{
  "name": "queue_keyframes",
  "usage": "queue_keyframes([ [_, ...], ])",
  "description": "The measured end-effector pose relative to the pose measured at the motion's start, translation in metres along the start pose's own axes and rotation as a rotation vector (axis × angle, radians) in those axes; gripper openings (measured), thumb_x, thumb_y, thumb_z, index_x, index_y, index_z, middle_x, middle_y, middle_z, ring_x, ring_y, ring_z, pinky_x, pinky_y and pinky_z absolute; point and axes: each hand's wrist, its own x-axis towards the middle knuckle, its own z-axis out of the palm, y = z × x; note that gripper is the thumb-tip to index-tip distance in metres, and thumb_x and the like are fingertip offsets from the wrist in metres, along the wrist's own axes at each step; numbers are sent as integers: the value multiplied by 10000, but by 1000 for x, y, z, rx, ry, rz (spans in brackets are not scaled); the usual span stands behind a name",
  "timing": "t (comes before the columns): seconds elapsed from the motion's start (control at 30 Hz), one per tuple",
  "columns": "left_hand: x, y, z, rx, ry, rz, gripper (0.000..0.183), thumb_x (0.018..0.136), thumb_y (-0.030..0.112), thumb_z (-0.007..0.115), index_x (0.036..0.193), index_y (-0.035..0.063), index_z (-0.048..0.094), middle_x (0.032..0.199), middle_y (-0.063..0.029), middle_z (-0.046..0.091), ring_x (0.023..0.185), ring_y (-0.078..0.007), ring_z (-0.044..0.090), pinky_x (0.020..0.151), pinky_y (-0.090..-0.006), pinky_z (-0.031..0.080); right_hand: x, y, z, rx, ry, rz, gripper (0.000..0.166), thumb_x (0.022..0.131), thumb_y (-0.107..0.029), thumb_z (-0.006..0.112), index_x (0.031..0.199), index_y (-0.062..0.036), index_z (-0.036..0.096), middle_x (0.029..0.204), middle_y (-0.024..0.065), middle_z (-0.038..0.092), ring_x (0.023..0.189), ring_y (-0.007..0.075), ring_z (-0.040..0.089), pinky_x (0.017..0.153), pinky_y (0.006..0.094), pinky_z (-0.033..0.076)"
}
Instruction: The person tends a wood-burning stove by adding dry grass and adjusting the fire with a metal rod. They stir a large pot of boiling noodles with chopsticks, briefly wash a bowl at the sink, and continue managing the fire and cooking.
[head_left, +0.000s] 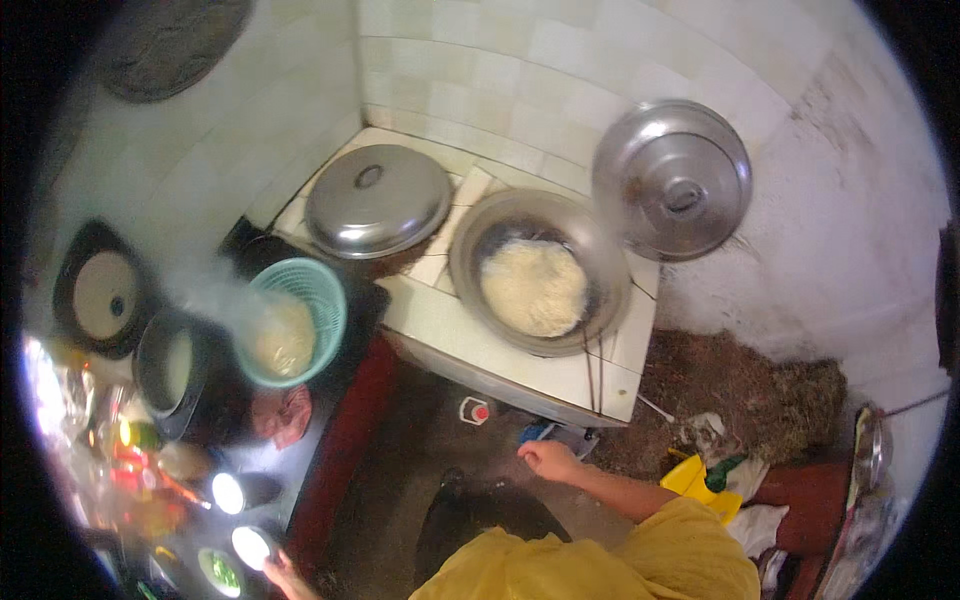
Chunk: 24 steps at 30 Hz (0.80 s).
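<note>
My left hand (280, 568), at the lower left, grips the rim of a white bowl (252, 547) whose inside is bright with glare. My right hand (551, 459) is loosely closed in front of the tiled stove, and I see nothing in it. Pale noodle-like food (536, 289) fills the middle of a large metal wok (469, 300) set in the stove top. A pair of long chopsticks (594, 375) leans on the wok's near rim. Steam drifts by a green plastic colander (330, 300) holding pale noodle-like food (285, 341).
A domed metal lid (379, 202) covers the stove's left side; another lid (675, 180) leans against the wall. A dark pot (176, 367), a second bowl (228, 493) and a dish of chopped greens (221, 574) stand at left. Dry brush (742, 382) lies right of the stove.
</note>
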Motion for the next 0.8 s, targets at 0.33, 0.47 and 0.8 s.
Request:
queue_keyframes([
  [0.33,-92,-5,51,349,26,267,214,858,196,542,946,5,583,849,-102,596,718,-203,572,600,-316,517,17,179,-46,-93,506,689,488,877,-372,574,1161,13,476,1077,234,603,957,422,609,841,500,482],
  [0.47,-152,-59,58,587,-158,175,247,857,265,533,852,26,600,746,-111,590,612,-186,550,493,-311,448,53,200,-54,-78,430,594,460,862,-363,598,1091,26,513,1036,241,616,943,408,622,822,486,499],
  [0.8,-519,-372,161,1221,-1228,-189,344,941,303,531,1035,-13,627,903,-152,667,804,-225,667,673,-337,524,70,174,-81,775,93,261,204,863,-186,596,923,7,573,769,121,642,554,236,638,532,370,529],
])
